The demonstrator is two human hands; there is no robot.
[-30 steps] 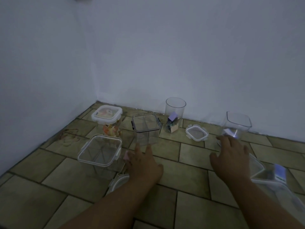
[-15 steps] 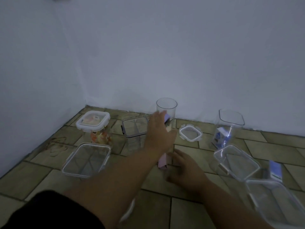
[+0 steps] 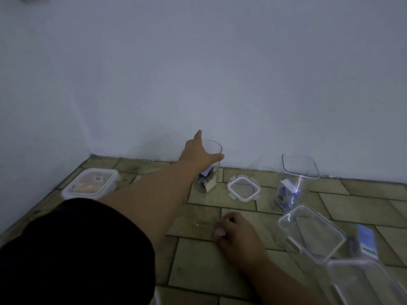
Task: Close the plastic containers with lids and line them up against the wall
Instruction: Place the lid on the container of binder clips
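Note:
My left hand reaches far forward and grips the rim of a clear round container standing near the wall, with small packets inside it. My right hand rests on the floor tiles, fingers curled over a small pink object. A loose square lid lies flat to the right of the round container. A tall square open container with a blue packet stands further right. A lidded container with orange contents sits at the left. My left arm and sleeve hide the floor at lower left.
Two clear open containers lie at the lower right, with a blue-and-white box beside them. The white wall meets the tiled floor just behind the round container, and a side wall closes the corner at left.
My left hand moved forward from in front of the round container onto its rim. My right hand stayed low on the floor over the pink object. The view shifted closer and left.

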